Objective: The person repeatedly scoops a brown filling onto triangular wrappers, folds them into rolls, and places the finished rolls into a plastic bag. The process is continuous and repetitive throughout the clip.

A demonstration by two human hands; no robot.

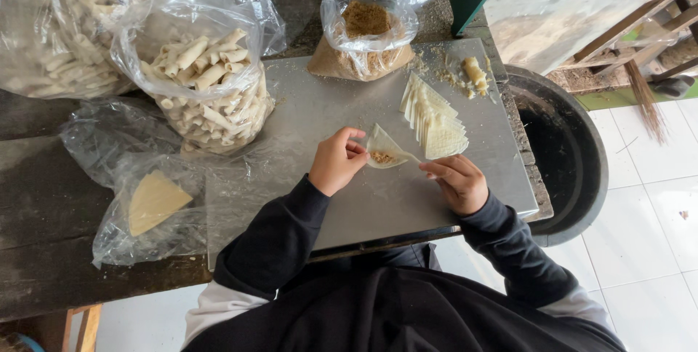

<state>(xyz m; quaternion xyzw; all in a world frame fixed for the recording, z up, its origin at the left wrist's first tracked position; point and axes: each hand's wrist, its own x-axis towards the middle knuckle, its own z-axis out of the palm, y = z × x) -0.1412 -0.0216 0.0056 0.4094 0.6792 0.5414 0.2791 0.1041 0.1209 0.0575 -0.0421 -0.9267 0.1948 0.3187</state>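
Note:
My left hand pinches the left edge of a thin pale pastry wrapper that lies on a grey metal sheet. A small heap of brown crumbly filling sits in the wrapper's middle. My right hand holds the wrapper's right corner, fingers curled toward it. Just beyond my right hand a fanned stack of triangular wrappers lies on the sheet. A clear bag of brown filling stands open at the sheet's far edge.
An open plastic bag full of rolled pastries stands left of the sheet, another bag behind it. A bag with wrappers lies near left. A dark round basin sits right, over white floor tiles.

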